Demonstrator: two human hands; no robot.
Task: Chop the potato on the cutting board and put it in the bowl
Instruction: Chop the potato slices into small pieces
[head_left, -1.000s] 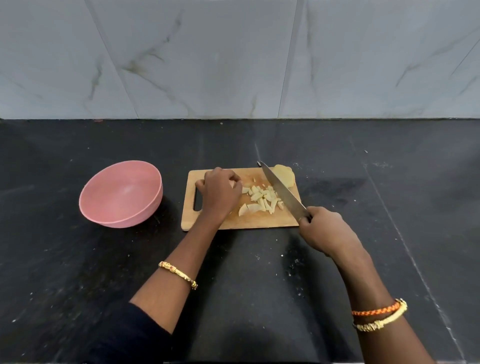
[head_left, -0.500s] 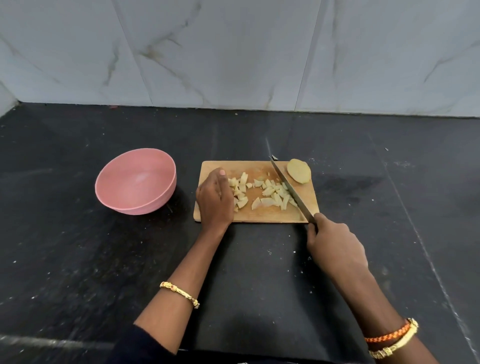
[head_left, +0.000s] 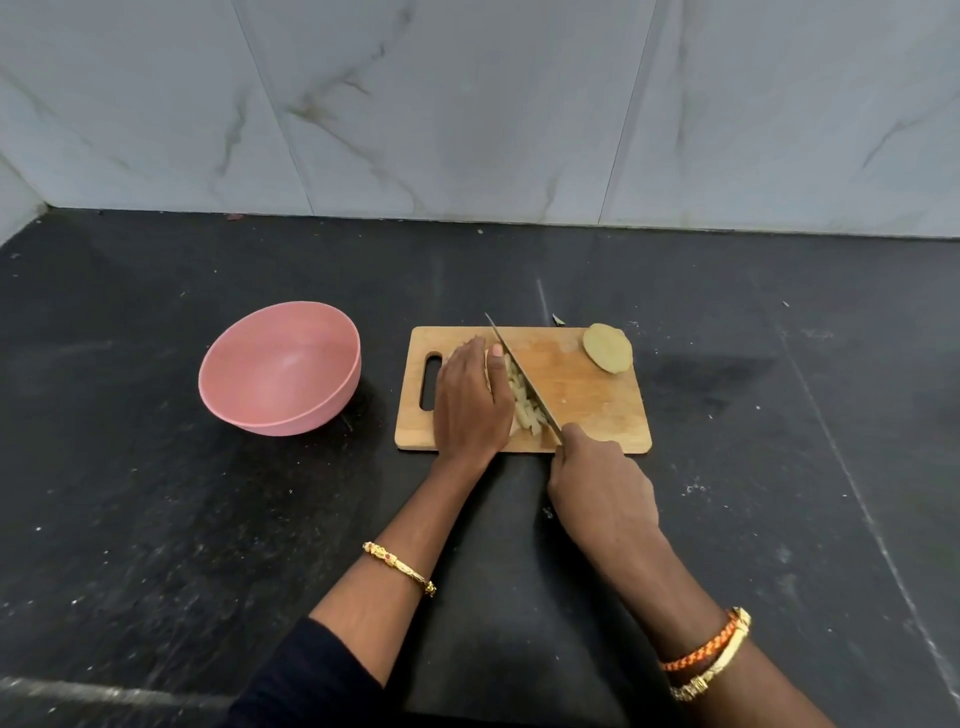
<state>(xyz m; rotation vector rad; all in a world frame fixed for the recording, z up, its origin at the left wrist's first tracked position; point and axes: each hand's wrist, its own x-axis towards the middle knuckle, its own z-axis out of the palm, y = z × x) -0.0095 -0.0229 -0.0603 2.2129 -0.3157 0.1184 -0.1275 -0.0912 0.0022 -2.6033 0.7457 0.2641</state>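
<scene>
1. The right hand (head_left: 602, 483) gripped the knife (head_left: 524, 382), its blade angled across the cutting board (head_left: 587, 395), apparently to herd the chopped potato (head_left: 524, 410) into one pile.
2. The left hand (head_left: 470, 400), fingers straight, walled the pieces from the other side.
3. A larger uncut potato piece (head_left: 608, 348) lay at the board's far right corner.
4. The pink bowl (head_left: 280, 369) stood empty on the dark tabletop (head_left: 156, 519), left of the board, nothing between them.

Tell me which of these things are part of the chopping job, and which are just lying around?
Part of the job: cutting board, chopped potato, uncut potato piece, knife, pink bowl, left hand, right hand.

Just there: black counter, small scrap behind the board, bracelets.
</scene>
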